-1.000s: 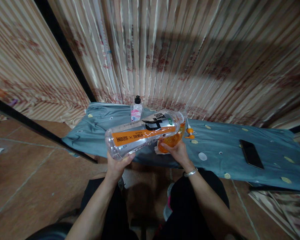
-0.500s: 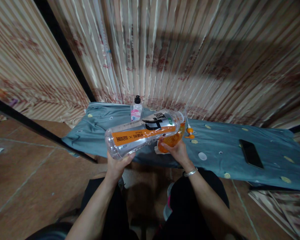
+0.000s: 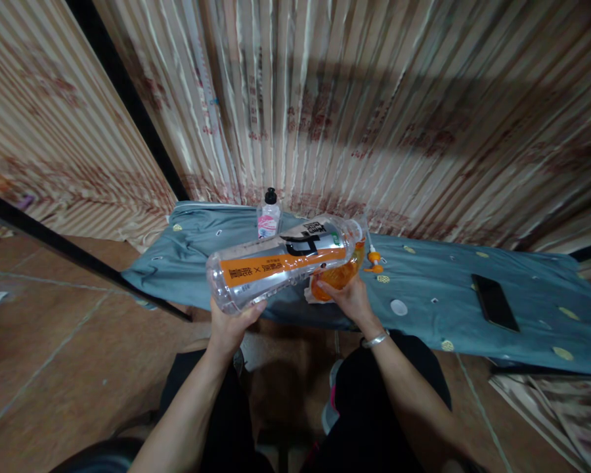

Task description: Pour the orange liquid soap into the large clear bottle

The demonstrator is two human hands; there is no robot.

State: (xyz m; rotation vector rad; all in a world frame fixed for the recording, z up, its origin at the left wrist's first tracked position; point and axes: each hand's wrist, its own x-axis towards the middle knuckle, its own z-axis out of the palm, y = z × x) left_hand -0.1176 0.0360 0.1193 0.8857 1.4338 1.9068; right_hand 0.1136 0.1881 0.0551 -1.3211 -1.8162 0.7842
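Note:
My left hand [image 3: 234, 326] is wrapped round the base of a large clear plastic bottle [image 3: 280, 263] with an orange and silver label. The bottle is tilted, its neck to the right, over the top of a bottle of orange liquid [image 3: 335, 277]. My right hand [image 3: 350, 299] grips that orange bottle, thumb across its side. Where the two mouths meet is hard to make out. An orange pump head [image 3: 373, 262] lies just right of the orange bottle. Behind the clear bottle stands a small bottle with a black cap [image 3: 270, 215].
The narrow table has a blue-green cloth [image 3: 423, 276]. A white round disc [image 3: 398, 308] and a black phone [image 3: 494, 303] lie on its right part. Striped curtains [image 3: 325, 98] hang behind, and a black pole [image 3: 128, 98] stands at the left.
The clear bottle has turned slightly about its length, shifting its label a little. Both hands are in nearly the same places.

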